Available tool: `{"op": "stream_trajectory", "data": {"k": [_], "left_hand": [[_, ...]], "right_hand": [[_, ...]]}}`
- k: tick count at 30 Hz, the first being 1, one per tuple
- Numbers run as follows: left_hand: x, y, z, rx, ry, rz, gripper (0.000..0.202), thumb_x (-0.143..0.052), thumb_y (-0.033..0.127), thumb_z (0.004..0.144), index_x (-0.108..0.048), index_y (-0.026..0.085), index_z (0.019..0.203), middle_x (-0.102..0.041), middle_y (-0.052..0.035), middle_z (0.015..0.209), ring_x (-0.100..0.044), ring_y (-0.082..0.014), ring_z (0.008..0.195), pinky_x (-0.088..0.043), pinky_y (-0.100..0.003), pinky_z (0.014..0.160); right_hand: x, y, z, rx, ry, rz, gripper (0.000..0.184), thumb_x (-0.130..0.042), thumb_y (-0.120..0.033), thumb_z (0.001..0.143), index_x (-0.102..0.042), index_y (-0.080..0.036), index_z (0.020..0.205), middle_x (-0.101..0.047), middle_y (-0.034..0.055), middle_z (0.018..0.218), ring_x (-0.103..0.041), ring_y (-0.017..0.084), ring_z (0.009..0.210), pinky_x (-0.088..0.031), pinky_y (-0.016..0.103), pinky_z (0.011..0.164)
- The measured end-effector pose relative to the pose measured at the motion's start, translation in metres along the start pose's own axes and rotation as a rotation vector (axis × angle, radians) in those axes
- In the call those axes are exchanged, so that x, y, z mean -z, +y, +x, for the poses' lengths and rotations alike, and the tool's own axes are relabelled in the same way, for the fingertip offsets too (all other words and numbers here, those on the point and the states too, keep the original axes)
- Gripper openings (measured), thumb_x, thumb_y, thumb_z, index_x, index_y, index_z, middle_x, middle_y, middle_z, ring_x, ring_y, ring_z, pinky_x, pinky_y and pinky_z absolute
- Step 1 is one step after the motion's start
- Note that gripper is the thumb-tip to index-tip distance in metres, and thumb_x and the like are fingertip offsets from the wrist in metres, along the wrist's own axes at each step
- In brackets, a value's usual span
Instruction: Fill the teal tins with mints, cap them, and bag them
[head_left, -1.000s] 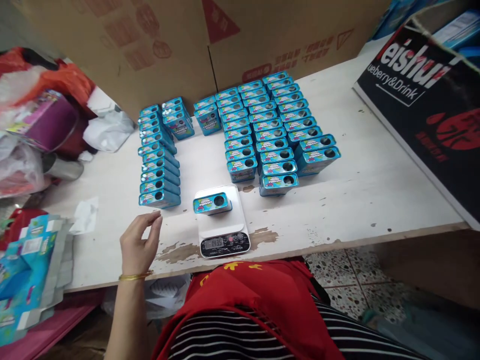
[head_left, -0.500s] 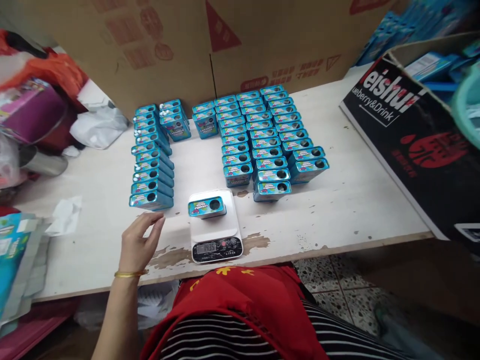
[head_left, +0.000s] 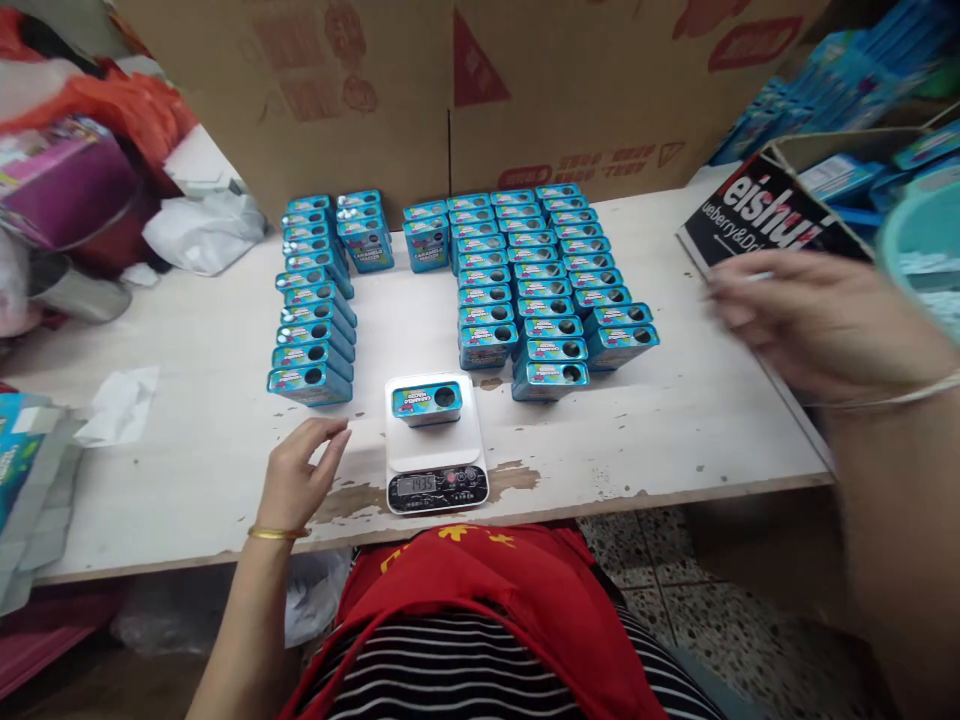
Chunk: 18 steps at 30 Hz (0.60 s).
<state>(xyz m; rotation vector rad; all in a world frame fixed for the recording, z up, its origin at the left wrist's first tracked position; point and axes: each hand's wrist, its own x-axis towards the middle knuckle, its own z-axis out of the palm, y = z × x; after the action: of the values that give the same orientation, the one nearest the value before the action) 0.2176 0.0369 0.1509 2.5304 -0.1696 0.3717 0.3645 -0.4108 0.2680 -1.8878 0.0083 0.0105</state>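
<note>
A blue tin (head_left: 427,402) with a round hole in its top lies on a small white scale (head_left: 435,455), whose display is lit. My left hand (head_left: 300,472) rests on the table just left of the scale. Its fingers are loosely curled and apart, and it holds nothing. My right hand (head_left: 821,320) is in the air at the right, above the table edge and in front of a black carton (head_left: 754,210). Motion smears it, so its fingers and anything in them are unclear. Several more tins stand in a left column (head_left: 311,300) and a right block (head_left: 540,270).
Large cardboard boxes (head_left: 450,90) wall off the back of the white table (head_left: 697,420). A white bag (head_left: 202,230) and purple packaging (head_left: 60,190) lie at the left, with flat blue cartons (head_left: 22,470) at the left edge. A teal basin (head_left: 922,240) sits at the right.
My right hand has come into view from the right, blurred. My left hand shifted slightly towards the scale. The tin on the scale has not moved.
</note>
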Motion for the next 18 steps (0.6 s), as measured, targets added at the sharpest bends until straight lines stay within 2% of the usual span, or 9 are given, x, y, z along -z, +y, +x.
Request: {"op": "stream_trajectory", "data": {"k": [1, 3, 5, 7, 9, 11, 14, 18], "left_hand": [[-0.002, 0.001, -0.001, -0.006, -0.004, -0.013, 0.015, -0.054, 0.027, 0.092, -0.064, 0.017, 0.096, -0.068, -0.0045, 0.091, -0.063, -0.0154, 0.086, -0.048, -0.027, 0.08], [-0.005, 0.004, -0.003, -0.018, -0.006, -0.034, 0.015, -0.053, 0.027, 0.092, -0.064, 0.017, 0.096, -0.067, -0.0045, 0.092, -0.063, -0.0154, 0.086, -0.048, -0.027, 0.081], [-0.006, 0.005, -0.007, -0.021, -0.001, -0.049, 0.015, -0.053, 0.027, 0.092, -0.064, 0.017, 0.096, -0.067, -0.0047, 0.092, -0.063, -0.0154, 0.086, -0.048, -0.028, 0.081], [-0.007, 0.005, -0.013, -0.01, 0.01, -0.064, 0.015, -0.054, 0.027, 0.092, -0.064, 0.017, 0.095, -0.067, -0.0048, 0.093, -0.063, -0.0154, 0.087, -0.048, -0.027, 0.081], [-0.007, 0.003, -0.021, 0.014, 0.017, -0.074, 0.015, -0.053, 0.027, 0.092, -0.064, 0.017, 0.095, -0.067, -0.0049, 0.093, -0.063, -0.0154, 0.088, -0.048, -0.027, 0.082], [-0.007, -0.001, -0.028, 0.039, 0.02, -0.079, 0.016, -0.053, 0.028, 0.092, -0.064, 0.017, 0.095, -0.067, -0.005, 0.093, -0.063, -0.0154, 0.088, -0.049, -0.027, 0.082], [-0.009, -0.006, -0.033, 0.062, 0.017, -0.092, 0.019, -0.051, 0.031, 0.093, -0.064, 0.017, 0.096, -0.068, -0.0057, 0.094, -0.063, -0.016, 0.088, -0.049, -0.028, 0.082], [-0.013, -0.006, -0.029, 0.073, 0.011, -0.109, 0.021, -0.05, 0.033, 0.093, -0.065, 0.018, 0.095, -0.068, -0.0064, 0.093, -0.064, -0.0169, 0.088, -0.05, -0.029, 0.082]], "right_hand": [[-0.028, -0.004, -0.005, -0.088, -0.14, 0.056, 0.013, -0.073, -0.033, 0.078, -0.068, -0.022, 0.083, -0.058, -0.0006, 0.064, -0.052, 0.006, 0.055, -0.036, 0.025, 0.051], [-0.087, -0.012, -0.016, -0.101, -0.394, 0.029, 0.012, -0.071, -0.03, 0.079, -0.067, -0.02, 0.085, -0.057, -0.0017, 0.06, -0.051, 0.009, 0.054, -0.037, 0.026, 0.051], [-0.139, -0.018, -0.023, 0.005, -0.558, -0.066, 0.005, -0.066, -0.022, 0.082, -0.065, -0.017, 0.081, -0.056, -0.0021, 0.061, -0.049, 0.009, 0.054, -0.038, 0.026, 0.053], [-0.174, -0.021, -0.025, 0.142, -0.637, -0.205, 0.006, -0.062, -0.013, 0.082, -0.064, -0.015, 0.077, -0.056, -0.0017, 0.065, -0.048, 0.01, 0.057, -0.038, 0.026, 0.058], [-0.192, -0.02, -0.025, 0.267, -0.655, -0.357, 0.009, -0.062, -0.008, 0.08, -0.063, -0.015, 0.075, -0.055, -0.0011, 0.069, -0.047, 0.01, 0.063, -0.037, 0.026, 0.063], [-0.199, -0.019, -0.024, 0.346, -0.66, -0.479, 0.01, -0.064, -0.005, 0.078, -0.063, -0.015, 0.075, -0.054, -0.0004, 0.072, -0.046, 0.011, 0.067, -0.036, 0.025, 0.067], [-0.201, -0.02, -0.025, 0.37, -0.677, -0.57, 0.011, -0.065, -0.004, 0.077, -0.064, -0.014, 0.082, -0.052, 0.0013, 0.077, -0.045, 0.012, 0.071, -0.037, 0.026, 0.07], [-0.206, -0.023, -0.028, 0.374, -0.701, -0.603, 0.013, -0.064, -0.004, 0.077, -0.064, -0.012, 0.087, -0.052, 0.0039, 0.084, -0.047, 0.014, 0.077, -0.038, 0.028, 0.075]]}}
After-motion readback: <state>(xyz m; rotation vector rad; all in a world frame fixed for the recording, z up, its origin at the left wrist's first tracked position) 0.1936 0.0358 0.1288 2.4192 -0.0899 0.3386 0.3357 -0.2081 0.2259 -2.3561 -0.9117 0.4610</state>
